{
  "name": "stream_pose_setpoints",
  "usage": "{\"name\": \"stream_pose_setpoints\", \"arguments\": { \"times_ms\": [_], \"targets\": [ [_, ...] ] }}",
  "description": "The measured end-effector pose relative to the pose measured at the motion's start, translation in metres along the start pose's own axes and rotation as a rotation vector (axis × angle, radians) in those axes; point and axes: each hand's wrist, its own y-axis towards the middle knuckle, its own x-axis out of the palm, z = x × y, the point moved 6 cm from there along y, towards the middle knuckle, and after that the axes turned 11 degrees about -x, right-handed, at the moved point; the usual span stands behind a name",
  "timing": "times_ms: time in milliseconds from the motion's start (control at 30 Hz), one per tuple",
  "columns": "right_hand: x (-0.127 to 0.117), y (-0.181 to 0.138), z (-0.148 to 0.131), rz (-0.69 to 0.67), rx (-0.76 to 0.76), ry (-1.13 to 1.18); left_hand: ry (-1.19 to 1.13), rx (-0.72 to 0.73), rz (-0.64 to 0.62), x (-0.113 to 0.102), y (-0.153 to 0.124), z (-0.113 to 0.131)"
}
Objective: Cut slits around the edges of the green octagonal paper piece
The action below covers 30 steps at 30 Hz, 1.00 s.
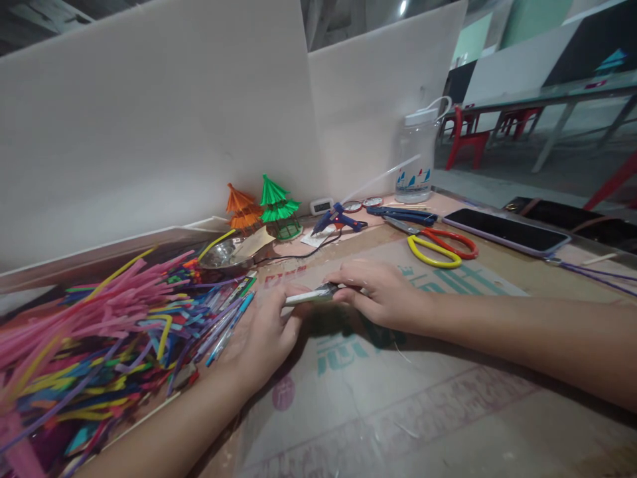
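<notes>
Over the printed sheet (298,411) on the table, both hands hold a thin, flat white piece (309,296) with a grey-dark end. My left hand (273,328) grips its left side, thumb and fingers closed around the edge. At the grey end, the fingers of my right hand (374,292) are pinched together. The piece is seen nearly edge-on, so its exact kind does not show. Beyond the hands, a blue glue gun (336,219) rests on its stand. Next to it stand small tiered models, one orange (243,209) and one green (279,206).
Left lies a heap of coloured pipe cleaners (114,312), with pens (231,328) and a metal bowl (223,254). Right are scissors (438,249), navy-handled pliers (405,214), a phone (505,230) and a water bottle (415,156). White panels (164,126) wall the back.
</notes>
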Motion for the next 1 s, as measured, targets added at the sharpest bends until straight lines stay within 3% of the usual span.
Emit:
{"name": "stream_pose_setpoints", "arguments": {
  "times_ms": [533,867,1000],
  "targets": [
    [0.001,-0.001,0.004,0.010,0.027,0.006,-0.009,0.011,-0.007,0.000,0.002,-0.002],
    [-0.002,-0.007,0.030,0.098,0.324,0.097,-0.248,-0.140,0.041,0.001,0.008,-0.006],
    [0.001,-0.008,0.033,0.086,0.346,0.147,-0.289,-0.161,0.030,0.002,0.008,-0.007]
  ]
}}
